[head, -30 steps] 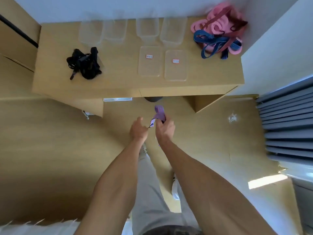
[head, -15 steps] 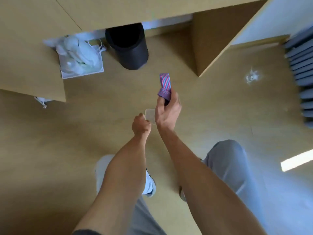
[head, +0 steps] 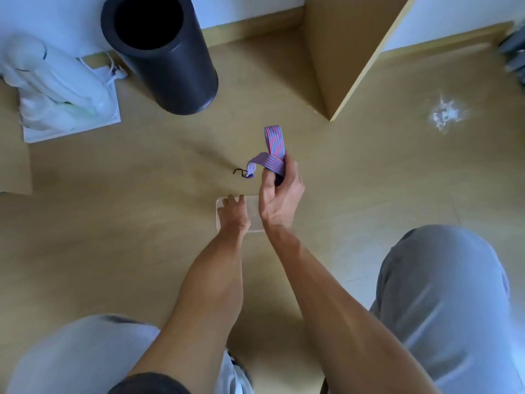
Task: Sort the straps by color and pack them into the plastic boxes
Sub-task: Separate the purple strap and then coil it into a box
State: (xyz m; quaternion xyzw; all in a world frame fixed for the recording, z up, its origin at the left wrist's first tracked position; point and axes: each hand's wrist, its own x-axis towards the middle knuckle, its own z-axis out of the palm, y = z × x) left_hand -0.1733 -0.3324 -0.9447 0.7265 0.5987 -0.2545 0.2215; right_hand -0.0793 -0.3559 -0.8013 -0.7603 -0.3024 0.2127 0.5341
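Right hand [head: 279, 199] up off the floor, fingers [head: 268, 183] curled round a strap [head: 272, 155]. Strap striped purple, red and blue, folded over, one loop sticking up above the hand, one short end hanging to the left. A small black squiggle [head: 238, 172] just beside that hanging end; cannot tell if it touches.

Left hand [head: 233, 213] low, resting on a clear lid [head: 254, 216] flat on the floor. Fingertips at the lid's far edge, lightly bent; cannot tell if they grip the edge or only press on it. Lid's right side hidden under the right wrist. A faint mark near the lid's middle, too blurry to read.

Bare wood floor [head: 113, 211] all around the lid, lots of room to the left and to the right. Black bin [head: 167, 64] standing farther back on the left, well apart from the hands. White bag [head: 56, 86] on a white sheet to the left of the bin. Wood panel [head: 338, 64] of the counter standing at the back right, its corner near the strap's top loop but not touching. White smudge [head: 446, 112] on the floor at far right. Grey trouser knees at the bottom left and right.

No writing clear enough to read anywhere.
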